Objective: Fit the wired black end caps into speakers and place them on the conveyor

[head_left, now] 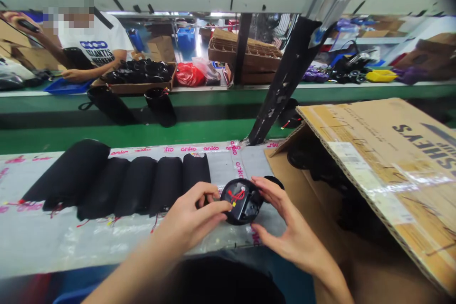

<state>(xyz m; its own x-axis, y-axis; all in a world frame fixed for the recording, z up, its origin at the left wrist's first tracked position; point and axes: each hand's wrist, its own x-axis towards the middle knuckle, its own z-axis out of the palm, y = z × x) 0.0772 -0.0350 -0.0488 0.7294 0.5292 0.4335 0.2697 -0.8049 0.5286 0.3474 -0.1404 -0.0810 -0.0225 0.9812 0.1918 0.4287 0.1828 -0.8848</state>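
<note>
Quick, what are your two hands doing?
Left hand: closed, holding the round black casing.
Right hand: closed, holding the round black casing.

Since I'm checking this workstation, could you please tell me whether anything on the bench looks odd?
Thin red wires trail loose from the black cylindrical housings across the plastic-covered bench; they look untidy and could snag.
</note>
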